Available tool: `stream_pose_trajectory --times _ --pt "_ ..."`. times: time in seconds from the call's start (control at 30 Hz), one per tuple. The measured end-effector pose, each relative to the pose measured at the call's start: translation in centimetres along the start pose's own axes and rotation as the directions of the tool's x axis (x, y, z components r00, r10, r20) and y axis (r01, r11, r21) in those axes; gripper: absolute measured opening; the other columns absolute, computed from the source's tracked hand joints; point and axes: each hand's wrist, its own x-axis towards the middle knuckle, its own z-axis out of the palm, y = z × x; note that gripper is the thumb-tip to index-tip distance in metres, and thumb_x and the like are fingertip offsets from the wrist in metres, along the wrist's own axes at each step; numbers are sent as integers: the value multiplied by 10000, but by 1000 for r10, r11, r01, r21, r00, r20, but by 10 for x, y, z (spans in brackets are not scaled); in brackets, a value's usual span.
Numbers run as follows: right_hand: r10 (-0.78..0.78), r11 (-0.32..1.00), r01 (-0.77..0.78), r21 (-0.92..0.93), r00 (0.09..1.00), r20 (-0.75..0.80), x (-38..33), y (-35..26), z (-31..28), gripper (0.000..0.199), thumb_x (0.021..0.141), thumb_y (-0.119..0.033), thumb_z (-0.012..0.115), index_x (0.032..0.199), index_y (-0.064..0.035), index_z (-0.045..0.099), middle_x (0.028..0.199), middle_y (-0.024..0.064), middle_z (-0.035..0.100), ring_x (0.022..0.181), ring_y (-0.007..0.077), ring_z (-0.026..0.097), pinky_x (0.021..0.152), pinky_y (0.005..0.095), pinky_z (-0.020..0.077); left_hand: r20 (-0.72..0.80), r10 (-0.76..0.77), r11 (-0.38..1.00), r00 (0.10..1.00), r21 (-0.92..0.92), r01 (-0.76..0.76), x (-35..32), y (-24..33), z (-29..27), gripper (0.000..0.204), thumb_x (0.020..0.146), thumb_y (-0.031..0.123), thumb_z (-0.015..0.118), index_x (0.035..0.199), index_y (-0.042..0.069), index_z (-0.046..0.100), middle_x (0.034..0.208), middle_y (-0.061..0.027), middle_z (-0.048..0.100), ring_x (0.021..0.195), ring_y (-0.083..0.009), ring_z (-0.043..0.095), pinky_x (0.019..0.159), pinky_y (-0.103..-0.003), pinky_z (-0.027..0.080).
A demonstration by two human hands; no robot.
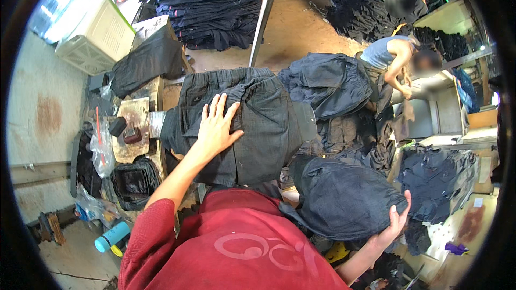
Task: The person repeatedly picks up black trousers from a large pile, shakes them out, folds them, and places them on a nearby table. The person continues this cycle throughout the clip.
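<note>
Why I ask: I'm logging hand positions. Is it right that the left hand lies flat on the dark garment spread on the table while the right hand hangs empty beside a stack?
Not quite. The left hand does lie flat on the spread dark garment, but the right hand is not empty: it grips a bundle of dark garments from below. The head view shows this.

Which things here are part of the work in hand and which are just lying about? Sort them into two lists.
In hand:
- dark trousers spread flat, left hand pressed on them
- dark bundle, gripped underneath by right hand

Lying about:
- white crate
- blue bottle on the floor
- black bag
- stacked dark garments at the back
- purple scrap
</note>
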Motion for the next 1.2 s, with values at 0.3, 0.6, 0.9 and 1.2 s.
stream_pose_trajectory --times 0.3,0.6,0.9,1.2 --pt "-249 963 257 -84 963 99 4 -98 83 752 878 -211 631 1559 33 425 1452 152 531 1276 266 576 1151 375 409 -43 -282 665 958 -728 163 80 -153 -15 455 917 201 791 1309 19 649 1018 -116 760 915 -210 717 847 -377 565" --pt "41 944 -329 42 243 969 -46 5 290 946 1011 -278 721 1699 -131 89 1399 200 641 1217 279 655 1061 393 500 128 -459 377 879 -868 323 52 -192 0 635 953 444 787 1388 14 617 1253 -137 709 1138 -197 660 980 -332 521" --pt "557 819 -456 -349 485 674 -43 109 273 425 1059 -204 664 1446 -50 577 1244 78 716 1102 140 680 928 283 551 -324 -464 843 824 -448 299 -71 -83 -23 814 846 452 858 1445 19 517 1348 -238 602 1156 -435 660 1026 -493 522" --pt "-133 71 986 -154 162 978 -39 62 284 981 712 -117 816 1599 -313 448 1739 61 265 1617 379 164 1202 783 141 -130 324 679 937 -658 -326 -89 -11 -82 509 666 -30 771 1164 62 721 1110 -124 692 1053 -348 668 939 -425 551"
